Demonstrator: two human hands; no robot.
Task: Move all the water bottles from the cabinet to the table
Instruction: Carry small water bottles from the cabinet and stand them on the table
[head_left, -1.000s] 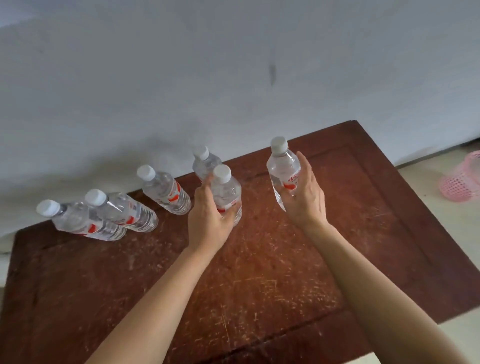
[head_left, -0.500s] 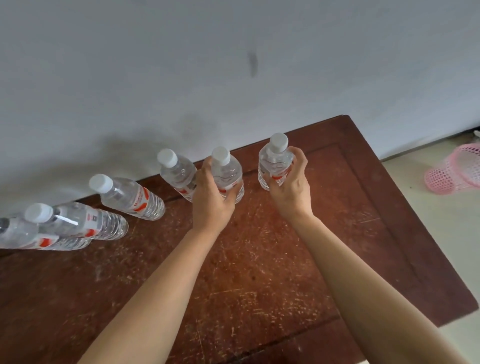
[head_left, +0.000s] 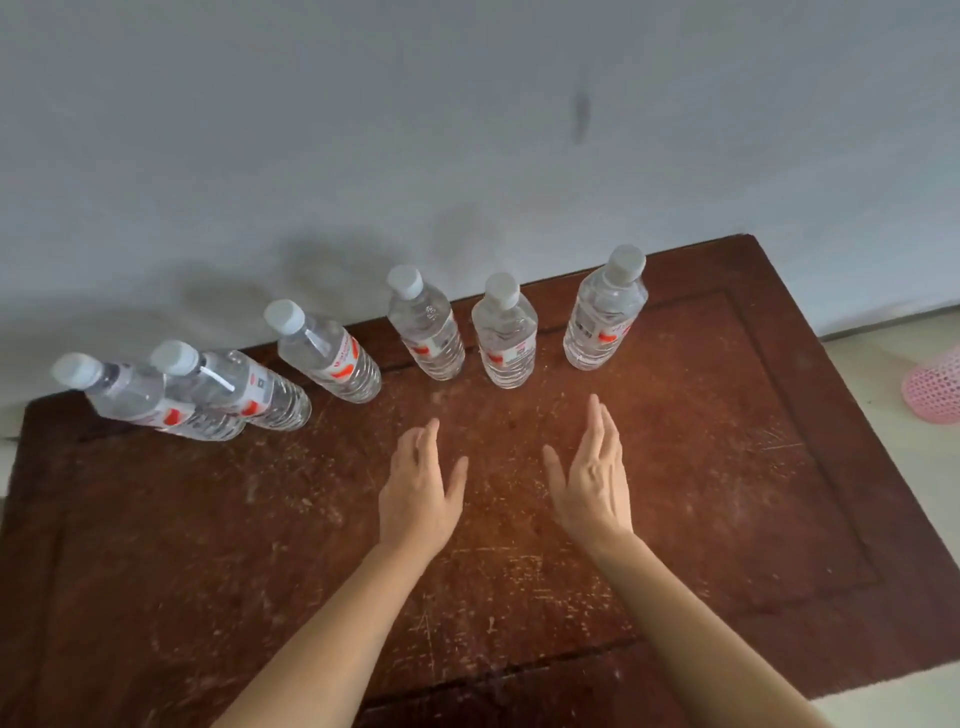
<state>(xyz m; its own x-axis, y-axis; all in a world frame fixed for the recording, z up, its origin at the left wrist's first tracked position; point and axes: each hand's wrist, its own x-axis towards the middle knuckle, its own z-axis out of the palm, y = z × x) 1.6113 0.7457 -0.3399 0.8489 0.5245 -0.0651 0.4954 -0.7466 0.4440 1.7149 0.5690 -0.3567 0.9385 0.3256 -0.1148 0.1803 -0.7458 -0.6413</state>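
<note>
Several clear water bottles with white caps and red-and-white labels stand in a row along the back of the scratched brown wooden table (head_left: 727, 467), close to the wall. The rightmost bottle (head_left: 605, 317) and the one beside it (head_left: 505, 340) stand just beyond my hands. Further left are another bottle (head_left: 428, 327), a fourth (head_left: 327, 353) and two at the far left that overlap (head_left: 208, 395). My left hand (head_left: 418, 493) and my right hand (head_left: 592, 483) hover over the table's middle, fingers straight, palms facing each other, holding nothing. No cabinet is in view.
A grey-white wall (head_left: 467, 130) runs right behind the bottles. A pink mesh basket (head_left: 932, 389) lies on the pale floor to the right of the table. The table's right and front edges are in view.
Both hands have let go of the two bottles they held. Those bottles now stand at the right end of the row, and the hands have drawn back toward me, open.
</note>
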